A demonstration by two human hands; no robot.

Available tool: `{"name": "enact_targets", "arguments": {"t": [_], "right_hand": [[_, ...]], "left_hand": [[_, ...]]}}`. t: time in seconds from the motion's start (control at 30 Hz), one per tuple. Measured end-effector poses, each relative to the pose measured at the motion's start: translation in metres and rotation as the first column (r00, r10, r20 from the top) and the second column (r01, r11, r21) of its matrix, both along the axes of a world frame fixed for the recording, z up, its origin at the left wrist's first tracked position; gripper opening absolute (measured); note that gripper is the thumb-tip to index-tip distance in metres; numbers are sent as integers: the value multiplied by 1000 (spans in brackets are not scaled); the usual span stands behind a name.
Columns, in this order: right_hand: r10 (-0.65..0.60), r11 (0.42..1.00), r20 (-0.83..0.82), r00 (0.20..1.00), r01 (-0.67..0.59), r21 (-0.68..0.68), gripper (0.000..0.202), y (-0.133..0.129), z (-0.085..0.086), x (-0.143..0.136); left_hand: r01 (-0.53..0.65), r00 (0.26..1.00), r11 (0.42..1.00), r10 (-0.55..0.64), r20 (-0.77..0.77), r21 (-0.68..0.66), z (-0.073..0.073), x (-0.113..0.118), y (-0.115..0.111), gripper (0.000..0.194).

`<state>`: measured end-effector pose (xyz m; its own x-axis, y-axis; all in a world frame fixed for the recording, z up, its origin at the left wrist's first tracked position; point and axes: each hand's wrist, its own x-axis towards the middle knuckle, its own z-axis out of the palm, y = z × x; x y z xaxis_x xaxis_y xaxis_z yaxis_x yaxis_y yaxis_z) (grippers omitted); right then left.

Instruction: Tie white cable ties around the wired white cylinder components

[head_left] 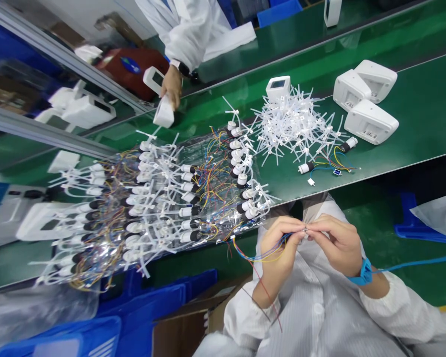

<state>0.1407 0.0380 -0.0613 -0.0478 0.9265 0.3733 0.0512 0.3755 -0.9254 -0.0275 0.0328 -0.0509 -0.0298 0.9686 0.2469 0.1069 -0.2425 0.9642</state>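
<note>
Both hands meet above my lap, just off the table's front edge. My left hand [278,248] is closed in a pinch on a bundle of thin coloured wires [250,257]. Blue, yellow and red strands hang out on its left side, with a small white connector [233,237] at one end. My right hand [336,243], with a blue wrist strap [364,271], is also pinched. Its fingertips touch those of the left at a tiny pale part [305,231], mostly hidden by the fingers.
Rows of wired white-and-black cylinders [189,211] lie on clear plastic at left. A pile of white plastic strips [293,121], white housings [371,121] and two loose wired cylinders [306,167] occupy the green table [431,109]. Across it, a co-worker's hand [172,87] holds a white housing.
</note>
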Motion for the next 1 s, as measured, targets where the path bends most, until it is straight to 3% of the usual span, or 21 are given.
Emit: {"name": "enact_targets", "arguments": {"t": [0.17, 0.3, 0.43, 0.5, 0.57, 0.67, 0.8, 1.0], "right_hand": [[98, 994, 38, 994, -100, 53, 23, 14, -2, 7], [210, 978, 20, 977, -210, 2, 21, 23, 1, 16], [159, 958, -83, 984, -175, -229, 27, 25, -9, 24], [111, 910, -126, 986, -152, -387, 26, 25, -22, 26], [125, 846, -170, 978, -194, -496, 26, 24, -35, 24], [220, 777, -252, 943, -325, -539, 38, 15, -45, 14], [254, 773, -374, 892, -419, -476, 40, -3, -36, -12], [87, 861, -387, 918, -265, -434, 21, -5, -9, -33]], "left_hand": [[7, 1000, 1000, -7, -3, 0, 2, -3, 2, 9], [-90, 986, 995, 95, 141, -40, -5, 0, 4, 4], [-155, 917, 970, 213, 337, -190, -9, -2, 8, 16], [-136, 855, 951, 255, 452, -279, -6, -5, 12, 23], [-117, 786, 932, 299, 542, -344, -2, -7, 16, 27], [-137, 738, 916, 348, 578, -377, 3, -1, 18, 29], [-197, 735, 927, 355, 578, -319, 4, 18, 13, 30], [-347, 850, 937, 327, 414, -29, 0, 29, 8, 18]]}}
